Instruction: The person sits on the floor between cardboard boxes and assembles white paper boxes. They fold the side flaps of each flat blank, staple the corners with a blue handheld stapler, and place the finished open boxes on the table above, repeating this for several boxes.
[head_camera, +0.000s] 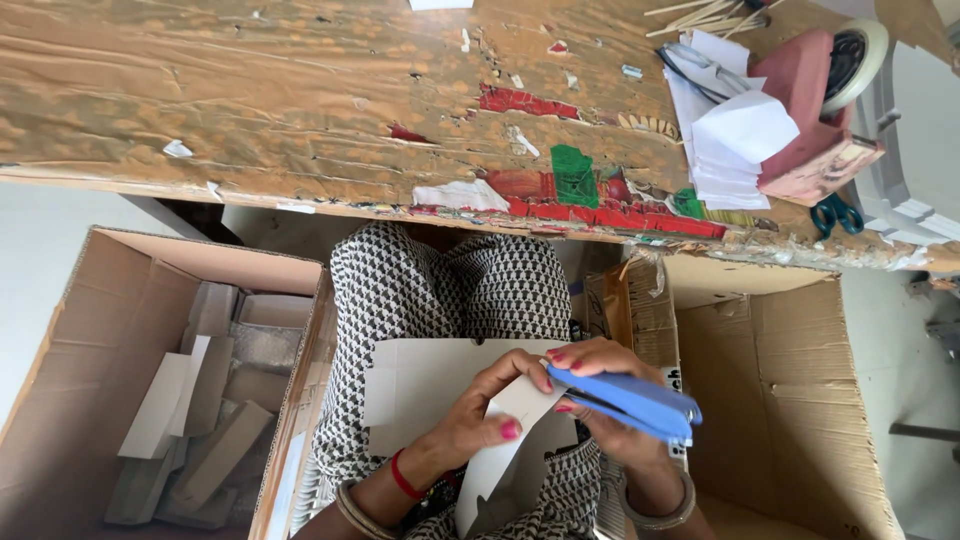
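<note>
Seated person, viewed from above, hands over the lap below the edge of a worn wooden table (250, 90).

Right hand (610, 400): closed around a blue stapler (630, 402), fingers wrapped over its top, the stapler pointing left toward the other hand. The stapler's mouth sits at the edge of a folded white card piece (515, 425).

Left hand (480, 415): fingers curled, pinching the folded white card piece between thumb and fingertips, just beside the stapler's front end. The piece hangs down from the grip toward the lap. Whether the stapler is pressed shut on the card cannot be told.

Beneath both hands, a flat white card sheet (420, 385) lies across the lap on patterned black-and-white cloth.

Surroundings:
- Cardboard box (70, 400) to the person's left, on the floor, holding a loose pile of grey and white card pieces (190, 410).
- Second cardboard box (790, 400) to the person's right, open; contents not visible.
- On the table, far right: a stack of white paper pieces (730, 150), touching a red tape dispenser (815, 110).
- Blue-handled scissors (835, 213) at the table edge just below the dispenser.
- Thin wooden sticks (705, 15) at the top edge of the table.
</note>
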